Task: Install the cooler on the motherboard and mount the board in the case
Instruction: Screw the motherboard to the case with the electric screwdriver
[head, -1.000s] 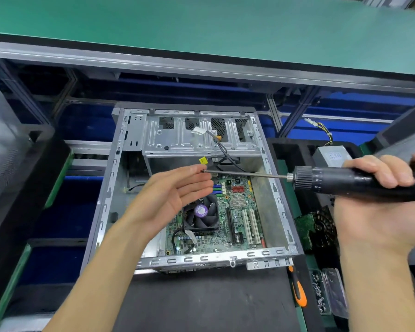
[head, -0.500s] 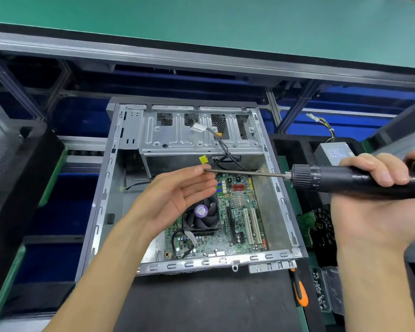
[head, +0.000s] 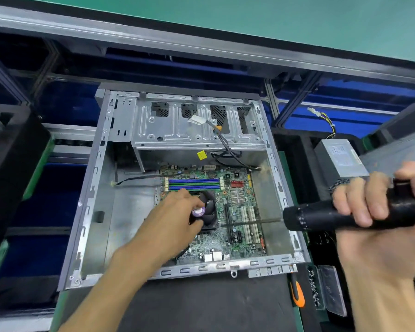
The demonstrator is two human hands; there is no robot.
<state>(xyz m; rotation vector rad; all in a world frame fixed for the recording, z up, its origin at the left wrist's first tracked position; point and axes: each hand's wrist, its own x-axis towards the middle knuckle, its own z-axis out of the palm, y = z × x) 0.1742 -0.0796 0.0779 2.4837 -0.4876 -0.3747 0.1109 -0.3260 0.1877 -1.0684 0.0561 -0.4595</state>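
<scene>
An open metal case [head: 89, 212] lies flat on a dark mat [head: 201, 305], with its drive cage [head: 197, 130] at the far end. The motherboard [head: 237, 212] sits on the case floor toward the right, its blue memory slots [head: 194, 183] on the far side. The left hand [head: 175, 216] reaches into the case and rests on the black cooler fan [head: 210, 212] at the board's middle, fingers curled over its left edge. The right hand [head: 379, 212], blurred, grips a black electric screwdriver [head: 333, 218] whose thin bit [head: 252, 222] points left over the expansion slots. An orange-handled tool [head: 297, 295] lies near the case's right corner, just beside a screw tray [head: 315, 291]. A grey power supply [head: 340, 159] stands farther right.
</scene>
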